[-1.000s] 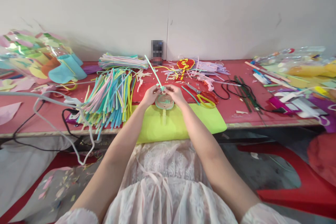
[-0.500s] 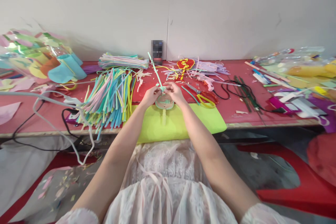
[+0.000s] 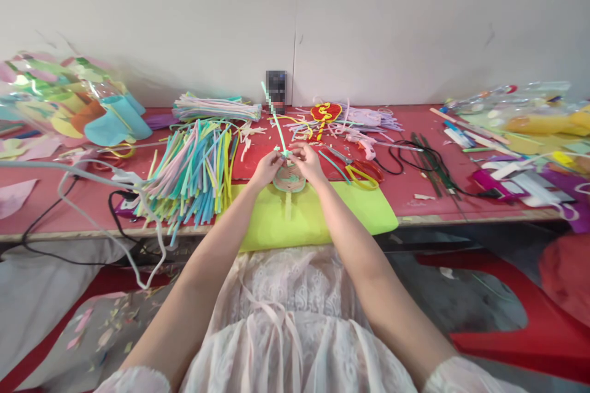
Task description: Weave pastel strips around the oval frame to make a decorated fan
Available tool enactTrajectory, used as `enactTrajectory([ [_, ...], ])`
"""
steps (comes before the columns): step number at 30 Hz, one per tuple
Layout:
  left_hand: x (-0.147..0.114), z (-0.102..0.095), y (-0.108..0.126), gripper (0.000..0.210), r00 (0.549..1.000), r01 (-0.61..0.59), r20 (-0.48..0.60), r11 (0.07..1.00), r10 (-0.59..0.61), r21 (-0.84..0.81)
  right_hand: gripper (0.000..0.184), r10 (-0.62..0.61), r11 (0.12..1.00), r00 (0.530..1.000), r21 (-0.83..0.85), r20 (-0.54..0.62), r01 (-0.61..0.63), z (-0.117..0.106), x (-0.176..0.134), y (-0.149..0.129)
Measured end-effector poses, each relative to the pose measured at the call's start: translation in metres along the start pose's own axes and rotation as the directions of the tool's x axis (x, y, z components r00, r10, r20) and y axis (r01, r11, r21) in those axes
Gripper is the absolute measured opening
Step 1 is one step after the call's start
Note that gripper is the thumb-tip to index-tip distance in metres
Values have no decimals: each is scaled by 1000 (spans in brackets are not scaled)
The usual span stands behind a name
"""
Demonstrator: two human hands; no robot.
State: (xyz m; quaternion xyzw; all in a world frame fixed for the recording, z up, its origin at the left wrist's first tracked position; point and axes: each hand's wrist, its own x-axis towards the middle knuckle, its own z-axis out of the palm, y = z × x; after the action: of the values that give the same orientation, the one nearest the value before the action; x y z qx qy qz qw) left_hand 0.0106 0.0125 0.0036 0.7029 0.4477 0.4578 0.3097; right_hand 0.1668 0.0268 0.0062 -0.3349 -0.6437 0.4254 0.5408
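A pale green pipe cleaner point(image 3: 279, 126) slants up and away from between my fingertips. My left hand point(image 3: 268, 170) pinches near its lower end, fingers closed. My right hand point(image 3: 307, 163) is closed on the same spot from the other side, thumb and index finger together. Just below my fingertips is a round, fan-like piece point(image 3: 289, 179) of coiled pale pink and green pipe cleaner, with a pale yellow stem point(image 3: 288, 206) pointing toward me. My fingers partly cover its upper edge. A lime-green sheet point(image 3: 359, 212) lies beneath it at the table's front edge.
On the left are a big bunch of pastel pipe cleaners point(image 3: 188, 166) and white cables point(image 3: 64, 190). Scissors with yellow handles point(image 3: 362, 179), a pink glue gun point(image 3: 366, 146) and a red-and-yellow heart-shaped fan point(image 3: 326, 113) lie to the right. A white partition point(image 3: 184, 31) stands behind.
The free end of the pale green pipe cleaner has swung slightly up and to the right. My fingertips have shifted a little where they pinch it; the round piece stays in place.
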Motion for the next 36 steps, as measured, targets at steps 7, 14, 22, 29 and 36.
enactTrajectory([
  [7, 1, 0, -4, 15, 1000, 1, 4, 997, -1, -73, 35, -42, 999, 998, 19, 35, 42, -1, -1, -1],
  [14, -1, -10, -1, 16, 995, 62, 81, 997, -59, -43, 36, -9, 1000, 994, -22, 108, 12, -2, -3, -9],
  [22, -1, -7, -2, 17, 996, 46, 81, 998, -42, -51, 39, 0, 1000, 995, -29, 103, 3, -3, -3, -7],
  [29, 2, -6, -5, 17, 999, 24, -29, 999, -26, -38, 41, 4, 1000, 988, -22, 153, 0, -2, -1, -1],
  [36, 4, -7, -9, 12, 1000, 3, -30, 1000, -4, -30, 40, 0, 999, 997, -46, 82, 4, -2, 0, 5],
])
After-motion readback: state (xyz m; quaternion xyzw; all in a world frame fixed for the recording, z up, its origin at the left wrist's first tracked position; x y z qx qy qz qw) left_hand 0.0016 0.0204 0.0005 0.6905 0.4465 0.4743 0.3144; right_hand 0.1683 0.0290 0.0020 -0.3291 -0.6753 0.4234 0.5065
